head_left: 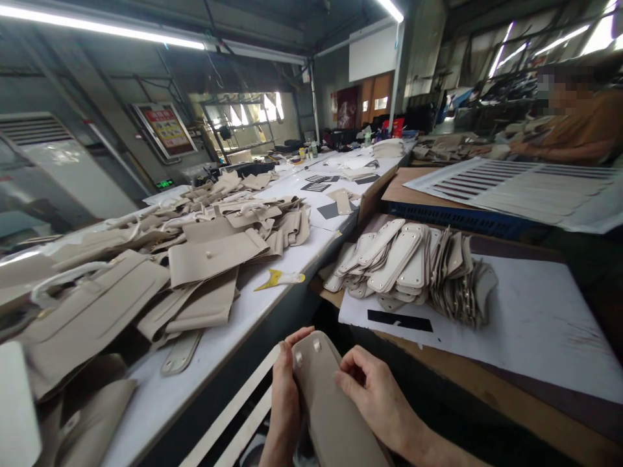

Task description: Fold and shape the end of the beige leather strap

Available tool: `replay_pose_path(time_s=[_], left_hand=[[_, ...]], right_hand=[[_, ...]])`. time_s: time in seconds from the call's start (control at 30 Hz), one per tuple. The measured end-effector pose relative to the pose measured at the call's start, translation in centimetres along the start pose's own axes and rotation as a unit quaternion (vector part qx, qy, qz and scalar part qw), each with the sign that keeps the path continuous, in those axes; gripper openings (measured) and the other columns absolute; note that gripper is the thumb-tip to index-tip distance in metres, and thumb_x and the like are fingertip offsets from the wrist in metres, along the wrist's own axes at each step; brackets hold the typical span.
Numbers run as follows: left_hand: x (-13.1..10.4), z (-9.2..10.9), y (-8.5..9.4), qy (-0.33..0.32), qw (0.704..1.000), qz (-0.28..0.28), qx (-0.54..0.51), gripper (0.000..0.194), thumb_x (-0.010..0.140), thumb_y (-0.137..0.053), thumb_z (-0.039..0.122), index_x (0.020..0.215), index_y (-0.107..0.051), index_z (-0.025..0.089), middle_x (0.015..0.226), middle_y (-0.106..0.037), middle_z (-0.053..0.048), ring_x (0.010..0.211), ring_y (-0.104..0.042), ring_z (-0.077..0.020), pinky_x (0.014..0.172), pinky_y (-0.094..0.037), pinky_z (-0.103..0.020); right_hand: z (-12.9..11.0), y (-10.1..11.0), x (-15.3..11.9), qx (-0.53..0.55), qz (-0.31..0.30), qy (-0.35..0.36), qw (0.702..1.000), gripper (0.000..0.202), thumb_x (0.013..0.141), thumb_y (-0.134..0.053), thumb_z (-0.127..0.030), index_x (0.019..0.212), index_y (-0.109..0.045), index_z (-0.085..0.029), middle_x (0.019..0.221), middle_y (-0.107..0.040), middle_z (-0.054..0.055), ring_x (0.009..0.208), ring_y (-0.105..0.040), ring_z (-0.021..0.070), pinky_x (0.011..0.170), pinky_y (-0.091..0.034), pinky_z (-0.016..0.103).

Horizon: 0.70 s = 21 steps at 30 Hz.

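Observation:
A long beige panel with a rounded end and two metal studs is held up at the bottom middle. My left hand grips its left edge, the fingers wrapped behind its top. Against the right edge, my right hand has its thumb and curled fingers pressed on the panel. Two pale straps run down to the left behind my left hand; where they attach is hidden. To the right lies a pile of similar rounded panels with studs.
A long white table on the left bears heaped beige pieces and a yellow-bladed scraper. White paper covers the right table, with a black strip on it. Slotted sheets lie beyond. A person is at far right.

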State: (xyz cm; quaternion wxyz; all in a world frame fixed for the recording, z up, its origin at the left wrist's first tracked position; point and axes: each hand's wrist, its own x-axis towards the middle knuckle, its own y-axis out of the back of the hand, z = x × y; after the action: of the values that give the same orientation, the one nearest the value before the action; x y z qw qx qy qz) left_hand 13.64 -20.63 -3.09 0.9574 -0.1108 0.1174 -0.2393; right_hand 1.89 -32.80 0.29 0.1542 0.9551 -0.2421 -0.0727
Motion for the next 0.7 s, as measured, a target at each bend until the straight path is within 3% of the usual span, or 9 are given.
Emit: replay_pose_path(time_s=[0.2,0.5,0.7], left_hand=[[0.0,0.9,-0.2,-0.016,0.989,0.045,0.141,0.067,0.088,-0.04,0.075,0.117,-0.066,0.02,0.115,-0.068,-0.01,0.098,-0.063,-0.0252,0.078,-0.049,-0.032],[-0.1,0.6,-0.1,-0.015,0.994,0.031,0.105,0.057,0.09,-0.048,0.068,0.118,-0.065,0.022,0.121,-0.066,-0.007,0.103,-0.061,-0.0218,0.08,-0.048,-0.027],[-0.2,1.3,-0.7,0.012,0.997,0.041,0.071,0.058,0.083,-0.057,0.069,0.114,-0.064,0.021,0.106,-0.068,-0.006,0.082,-0.06,-0.0174,0.066,-0.048,-0.023]], right_hand=[[0.4,-0.4,0.0,0.004,0.011,-0.042,0.999,0.021,0.088,-0.058,-0.035,0.075,-0.055,-0.018,0.072,-0.055,-0.001,0.07,-0.049,0.0144,0.064,-0.037,0.027],[0.5,-0.6,0.6,0.034,0.015,-0.058,0.998,0.016,0.082,-0.063,-0.028,0.074,-0.055,-0.018,0.069,-0.055,-0.003,0.067,-0.049,0.0129,0.062,-0.038,0.025],[0.6,-0.7,0.4,0.033,0.013,-0.055,0.998,0.014,0.082,-0.063,-0.027,0.075,-0.055,-0.018,0.07,-0.056,-0.002,0.068,-0.051,0.0126,0.063,-0.039,0.025]])
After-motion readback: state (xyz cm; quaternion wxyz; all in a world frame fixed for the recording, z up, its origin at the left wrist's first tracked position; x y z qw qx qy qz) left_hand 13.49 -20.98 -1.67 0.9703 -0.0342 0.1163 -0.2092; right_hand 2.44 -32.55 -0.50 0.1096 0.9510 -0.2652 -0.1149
